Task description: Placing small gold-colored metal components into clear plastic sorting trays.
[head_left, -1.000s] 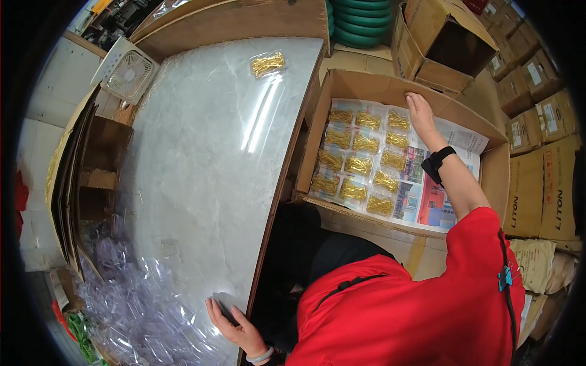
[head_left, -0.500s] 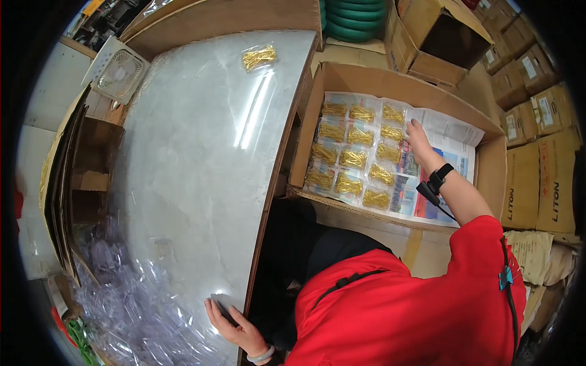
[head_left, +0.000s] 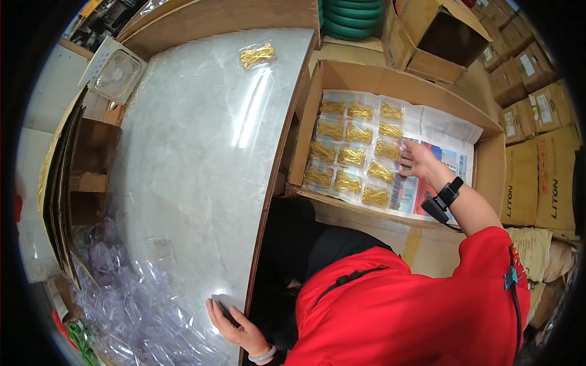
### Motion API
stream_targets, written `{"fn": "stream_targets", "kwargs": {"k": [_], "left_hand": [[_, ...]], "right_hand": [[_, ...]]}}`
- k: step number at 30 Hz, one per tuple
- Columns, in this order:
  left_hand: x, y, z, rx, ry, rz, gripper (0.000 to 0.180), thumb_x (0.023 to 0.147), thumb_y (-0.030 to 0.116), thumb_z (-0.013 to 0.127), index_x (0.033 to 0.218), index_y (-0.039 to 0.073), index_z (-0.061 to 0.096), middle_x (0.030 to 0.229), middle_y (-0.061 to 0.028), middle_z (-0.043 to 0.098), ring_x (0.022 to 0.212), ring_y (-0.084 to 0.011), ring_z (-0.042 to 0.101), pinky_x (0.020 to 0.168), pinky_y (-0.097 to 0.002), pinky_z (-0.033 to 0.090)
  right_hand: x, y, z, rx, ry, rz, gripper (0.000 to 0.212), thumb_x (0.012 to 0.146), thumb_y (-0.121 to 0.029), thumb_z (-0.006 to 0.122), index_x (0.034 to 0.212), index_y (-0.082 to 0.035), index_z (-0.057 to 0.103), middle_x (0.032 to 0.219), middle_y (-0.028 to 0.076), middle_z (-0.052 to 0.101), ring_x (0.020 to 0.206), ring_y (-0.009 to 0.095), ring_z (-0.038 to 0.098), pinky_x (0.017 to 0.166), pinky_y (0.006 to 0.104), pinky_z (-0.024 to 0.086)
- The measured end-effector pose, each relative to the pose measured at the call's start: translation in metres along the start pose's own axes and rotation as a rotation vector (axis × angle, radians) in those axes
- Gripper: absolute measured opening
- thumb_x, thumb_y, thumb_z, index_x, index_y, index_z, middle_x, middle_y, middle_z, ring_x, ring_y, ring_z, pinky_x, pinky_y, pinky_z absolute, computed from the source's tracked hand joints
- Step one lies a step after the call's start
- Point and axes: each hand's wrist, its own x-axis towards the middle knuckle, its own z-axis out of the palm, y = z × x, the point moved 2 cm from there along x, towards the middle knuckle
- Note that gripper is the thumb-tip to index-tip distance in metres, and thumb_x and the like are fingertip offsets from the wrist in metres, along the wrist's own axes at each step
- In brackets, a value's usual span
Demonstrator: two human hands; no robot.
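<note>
My right hand (head_left: 421,161) reaches into a wide, low cardboard box (head_left: 397,74) with its fingers apart. Its fingertips are at the right edge of a clear pack of gold-coloured strands (head_left: 387,150), and nothing shows in its grasp. Several such packs lie in columns on printed newspaper (head_left: 448,128) lining the box. At the near right edge of the grey table (head_left: 195,152), my left hand (head_left: 241,332) rests with fingers stretched out. A dark patch between its thumb and fingers could be shadow; I cannot tell. Another gold pack (head_left: 256,56) lies at the table's far end.
Loose clear plastic packaging (head_left: 146,311) is heaped on the table's near left. A white fan (head_left: 116,73) and stacked cardboard sheets (head_left: 61,189) stand along the left. Beyond the box is an open carton (head_left: 436,36), with stacked cartons (head_left: 537,165) at the right.
My right hand has moved nearer to me and a little left, from beside the upper packs to the middle ones, and its fingers have spread. My left hand stays in place.
</note>
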Motion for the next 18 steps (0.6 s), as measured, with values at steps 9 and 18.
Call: {"fn": "stream_targets", "kwargs": {"k": [9, 18], "left_hand": [[-0.003, -0.004, -0.001, -0.018, -0.005, -0.002, 0.038, 0.101, 0.009, 0.050, 0.133, -0.010, 0.051, 0.142, -0.0258, 0.049, 0.132, -0.0408, 0.048, 0.110, -0.0461, 0.039], [-0.004, -0.004, -0.001, -0.003, 0.004, 0.016, 0.036, 0.101, 0.008, 0.050, 0.132, -0.010, 0.052, 0.141, -0.0260, 0.050, 0.130, -0.0416, 0.049, 0.109, -0.0464, 0.040]], "right_hand": [[0.002, 0.014, -0.013, -0.439, 0.020, -0.261, 0.034, 0.098, -0.025, 0.055, 0.128, -0.009, 0.060, 0.105, 0.008, 0.064, 0.086, 0.018, 0.061, 0.073, 0.0332, 0.051], [-0.041, 0.038, 0.034, -1.313, -0.301, -0.422, 0.037, 0.091, -0.018, 0.052, 0.121, -0.003, 0.067, 0.092, 0.019, 0.072, 0.083, 0.027, 0.070, 0.078, 0.0382, 0.055]]}}
